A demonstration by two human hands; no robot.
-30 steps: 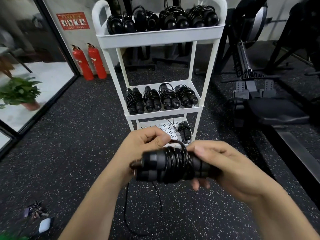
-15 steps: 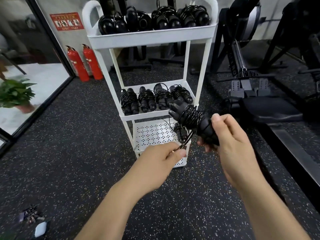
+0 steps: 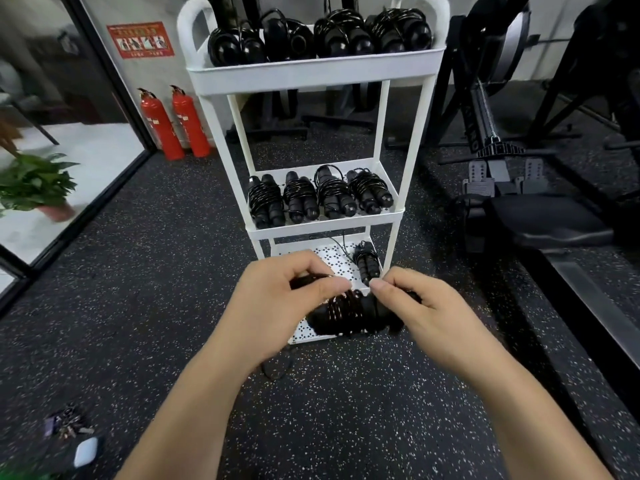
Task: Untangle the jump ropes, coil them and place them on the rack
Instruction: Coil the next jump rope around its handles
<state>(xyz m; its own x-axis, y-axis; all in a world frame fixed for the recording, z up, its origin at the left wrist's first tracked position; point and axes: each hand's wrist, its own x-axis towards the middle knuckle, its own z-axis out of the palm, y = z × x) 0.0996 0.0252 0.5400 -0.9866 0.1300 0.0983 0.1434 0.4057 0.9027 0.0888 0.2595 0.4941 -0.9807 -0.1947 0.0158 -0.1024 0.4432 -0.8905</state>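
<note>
The white rack (image 3: 311, 76) stands right in front of me and it's mostly filled. Four coiled ropes (image 3: 322, 39) sit on the top shelf, four more (image 3: 318, 197) lie side by side on the middle shelf (image 3: 325, 225), and just one coiled rope (image 3: 366, 263) lies at the back right of the bottom shelf (image 3: 332, 258). So I'd say most of the job is done, and the bottom shelf has room for the rest.

My left hand (image 3: 277, 306) and right hand (image 3: 426, 313) are both on the rope bundle (image 3: 349, 311), which I hold low, in front of the bottom shelf. My left fingers curl round its left end, with the thumb over the wraps. My right fingers curl round the other end, thumb and forefinger pinching at the cord near the middle. A short loose loop (image 3: 277, 365) hangs under my left wrist, so the tail isn't tucked in yet. It needs finishing, then setting down beside the lone rope.

Half a second ago my right hand alone held the bundle higher, up by the middle shelf, while my left pinched the cord below it. Now both hands have closed on it and it has dropped lower
</note>
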